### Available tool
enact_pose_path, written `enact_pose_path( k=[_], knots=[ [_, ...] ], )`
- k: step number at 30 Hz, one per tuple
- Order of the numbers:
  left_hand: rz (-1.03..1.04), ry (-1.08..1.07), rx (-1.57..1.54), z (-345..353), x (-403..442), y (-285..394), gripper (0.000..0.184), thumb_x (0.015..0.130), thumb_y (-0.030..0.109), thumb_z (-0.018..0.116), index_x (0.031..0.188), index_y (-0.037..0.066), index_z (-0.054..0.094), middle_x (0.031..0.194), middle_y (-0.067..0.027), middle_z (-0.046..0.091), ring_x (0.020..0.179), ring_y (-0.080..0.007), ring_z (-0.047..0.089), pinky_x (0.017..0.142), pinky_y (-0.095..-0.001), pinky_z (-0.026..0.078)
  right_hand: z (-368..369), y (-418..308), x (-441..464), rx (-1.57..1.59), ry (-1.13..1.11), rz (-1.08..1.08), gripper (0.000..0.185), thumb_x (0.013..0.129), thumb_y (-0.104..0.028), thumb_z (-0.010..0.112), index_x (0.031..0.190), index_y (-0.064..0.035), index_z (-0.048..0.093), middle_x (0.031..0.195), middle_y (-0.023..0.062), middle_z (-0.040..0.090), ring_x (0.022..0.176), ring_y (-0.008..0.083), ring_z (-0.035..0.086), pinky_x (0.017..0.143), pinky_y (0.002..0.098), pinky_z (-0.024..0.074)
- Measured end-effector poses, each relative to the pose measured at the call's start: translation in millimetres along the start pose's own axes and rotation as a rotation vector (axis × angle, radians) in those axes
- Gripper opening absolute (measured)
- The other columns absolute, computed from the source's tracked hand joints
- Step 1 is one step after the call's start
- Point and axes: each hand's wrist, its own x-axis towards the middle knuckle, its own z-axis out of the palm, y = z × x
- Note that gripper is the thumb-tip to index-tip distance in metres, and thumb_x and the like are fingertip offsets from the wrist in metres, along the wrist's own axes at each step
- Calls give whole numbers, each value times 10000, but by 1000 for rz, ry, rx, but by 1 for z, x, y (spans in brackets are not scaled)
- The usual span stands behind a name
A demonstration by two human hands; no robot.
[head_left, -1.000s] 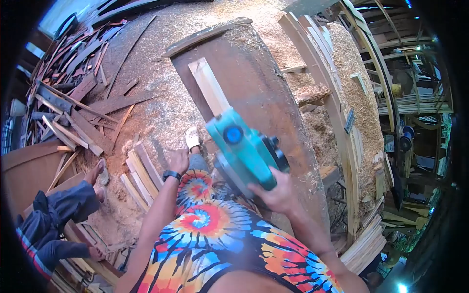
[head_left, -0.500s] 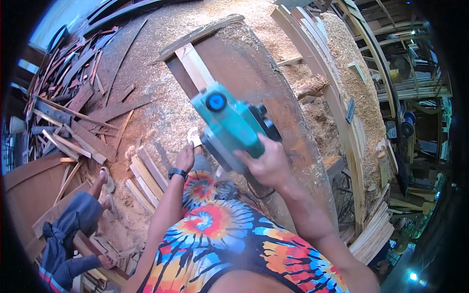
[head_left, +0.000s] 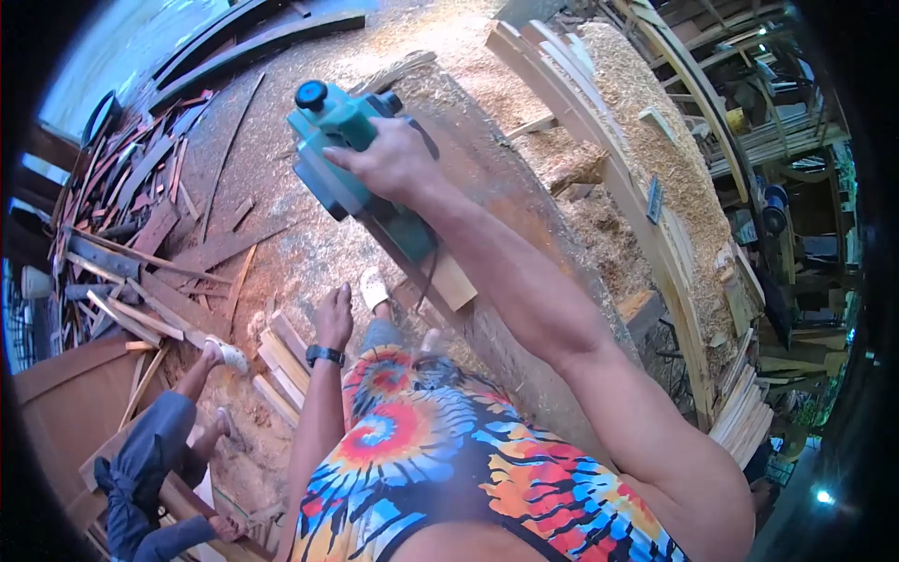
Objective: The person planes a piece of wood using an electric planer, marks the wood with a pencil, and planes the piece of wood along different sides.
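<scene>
My right hand (head_left: 393,159) is wrapped round the handle of a green electric planer (head_left: 332,159). Under the planer lies a pale wooden board (head_left: 454,284), flat on the brown workbench (head_left: 552,267); the near end of the board shows behind the tool, and the rest is mostly hidden. A cord (head_left: 429,276) trails from the planer's rear. My left hand (head_left: 334,320), with a dark watch on the wrist, hangs beside the bench, holding nothing, its fingers loosely stretched out.
A wooden strip (head_left: 398,70) crosses the bench's far end. Long planks (head_left: 646,201) lie to the right among wood shavings (head_left: 646,94). Scrap wood (head_left: 140,169) is heaped at left. Another person (head_left: 154,468) sits at lower left, near short offcuts (head_left: 281,356).
My right hand has pushed the planer forward and left along the board, towards the far end of the bench, baring the board's near end. My left hand stays low at the side.
</scene>
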Motion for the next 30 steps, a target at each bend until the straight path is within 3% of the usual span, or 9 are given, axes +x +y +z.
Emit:
enact_pose_path(
  k=[3, 6, 8, 10, 13, 16, 22, 26, 30],
  knots=[
    [22, 33, -176, 5, -10, 29, 371, 1011, 346, 593, 1035, -6, 707, 853, -98, 724, 759, -164, 681, 729, -326, 540, -47, -9, -44, 20, -52, 52, 395, 870, -331, 795, 1166, -74, 746, 1021, 101, 770, 916, 174, 703, 851, 342, 534],
    [120, 37, -353, 17, -27, 74, 311, 992, 274, 627, 1048, -23, 700, 844, -110, 726, 762, -166, 682, 720, -326, 545, -84, 9, -83, 168, -28, 107, 328, 892, -268, 790, 1124, -44, 729, 820, 43, 702, 681, 117, 637, 605, 289, 498],
    [183, 42, -333, 28, -38, 102, 279, 970, 226, 655, 1045, -41, 686, 850, -123, 715, 744, -176, 666, 696, -333, 542, -111, 18, -110, 170, 5, 201, 307, 893, -253, 787, 1112, -45, 732, 836, 34, 705, 684, 111, 633, 622, 288, 502],
    [225, 49, -223, 45, -46, 120, 356, 951, 260, 676, 1167, -20, 642, 862, -150, 718, 743, -246, 680, 709, -381, 549, -132, 38, -131, 162, 73, 300, 311, 888, -252, 788, 1115, -43, 744, 896, 42, 739, 739, 119, 656, 686, 303, 533],
    [408, 195, 37, 67, -64, 160, 673, 927, 391, 714, 1376, -53, 479, 823, -180, 703, 709, -297, 696, 652, -414, 568, -151, 76, -151, 149, 140, 364, 290, 890, -259, 794, 1067, -34, 746, 791, 18, 700, 608, 87, 598, 560, 281, 492],
    [220, 119, 396, 73, -84, 202, 1010, 862, 560, 714, 1485, -99, 271, 824, -257, 700, 743, -414, 706, 658, -493, 564, -159, 103, -166, 168, 137, 319, 276, 887, -259, 800, 1029, -29, 745, 739, 5, 675, 548, 69, 557, 497, 273, 455],
    [157, 149, 451, 94, -81, 208, 1159, 805, 606, 733, 1486, -147, 175, 895, -308, 706, 827, -464, 711, 703, -537, 568, -158, 107, -162, 162, 122, 267, 236, 890, -244, 802, 951, -63, 662, 603, -20, 556, 438, 76, 491, 389, 261, 386],
    [118, 176, 444, 87, -86, 214, 1085, 802, 564, 748, 1464, -138, 252, 1046, -354, 676, 879, -467, 706, 735, -547, 566, -163, 134, -155, 159, 82, 300, 315, 823, -300, 822, 965, -26, 754, 817, 84, 742, 737, 156, 681, 695, 347, 541],
    [152, 277, 302, 72, -97, 222, 1005, 782, 459, 814, 1440, -119, 322, 1116, -327, 659, 911, -423, 715, 724, -512, 582, -159, 134, -155, 123, 107, 214, 341, 819, -325, 808, 971, -24, 755, 836, 117, 750, 763, 198, 702, 717, 365, 543]
  ],
)
